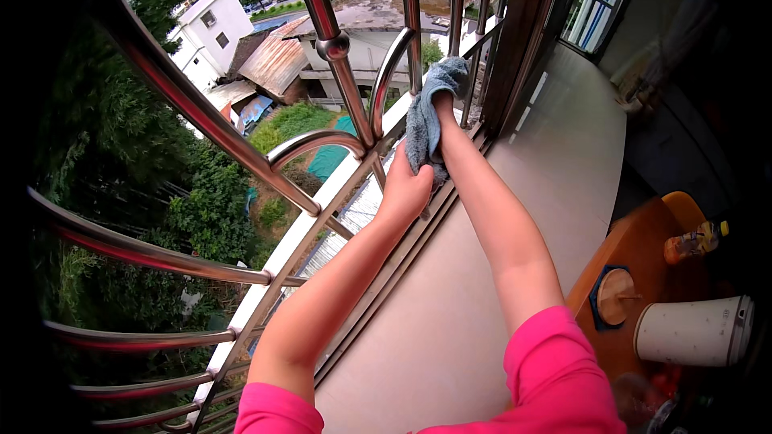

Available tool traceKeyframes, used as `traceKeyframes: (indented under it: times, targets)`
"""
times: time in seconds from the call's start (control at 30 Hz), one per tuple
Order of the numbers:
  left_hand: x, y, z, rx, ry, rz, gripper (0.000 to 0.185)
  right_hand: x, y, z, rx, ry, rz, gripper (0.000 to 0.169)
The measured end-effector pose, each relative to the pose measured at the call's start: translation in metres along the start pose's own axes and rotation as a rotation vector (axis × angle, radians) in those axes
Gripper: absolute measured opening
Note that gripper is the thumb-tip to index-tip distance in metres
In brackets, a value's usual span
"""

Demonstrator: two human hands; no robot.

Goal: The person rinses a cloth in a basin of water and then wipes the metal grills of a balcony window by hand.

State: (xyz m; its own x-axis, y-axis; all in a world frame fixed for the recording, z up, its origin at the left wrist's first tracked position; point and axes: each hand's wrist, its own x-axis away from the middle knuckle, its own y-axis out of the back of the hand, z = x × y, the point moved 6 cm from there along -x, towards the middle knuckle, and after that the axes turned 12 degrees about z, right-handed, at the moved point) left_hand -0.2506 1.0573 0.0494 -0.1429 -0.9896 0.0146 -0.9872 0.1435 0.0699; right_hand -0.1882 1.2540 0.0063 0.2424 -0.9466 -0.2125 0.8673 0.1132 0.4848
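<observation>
A grey-blue terry cloth (427,123) is stretched between my two hands at the metal window railing (386,138). My left hand (404,184) grips the lower end of the cloth, thumb on top. My right hand (443,105) is mostly covered by the cloth's upper part, so its fingers are hidden. This upper part lies against the railing's lower rail, close to the upright bars (411,18). Both forearms reach out over the window sill (416,277) and the sliding-window track (374,319).
A dark window frame (525,42) rises right of the cloth. On the right, a wooden table (609,241) bears a lidded white cup (687,331), a drink bottle (693,242) and a round wooden piece (616,295). Outside, far below, are trees (211,217) and low buildings (217,30).
</observation>
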Motion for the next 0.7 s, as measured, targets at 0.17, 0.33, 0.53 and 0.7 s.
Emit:
traceKeyframes:
  times: [0.17, 0.33, 0.53, 0.7]
  targets:
    - [0.029, 0.005, 0.008, -0.051, -0.075, -0.093, 0.053, 0.029, -0.019, 0.025, 0.162, 0.072, -0.049, 0.019]
    - [0.060, -0.003, 0.017, 0.186, 0.215, -0.146, 0.049, 0.082, -0.037, 0.071, 0.749, 0.119, 0.004, 0.018]
    - [0.075, -0.016, 0.044, 0.398, 0.271, -0.154, 0.041, 0.143, 0.012, 0.067, -0.511, 0.328, -0.128, 0.027]
    - [0.056, -0.013, 0.009, 0.360, 0.185, -0.119, 0.047, 0.088, 0.016, 0.047, -1.308, 0.004, -0.106, 0.021]
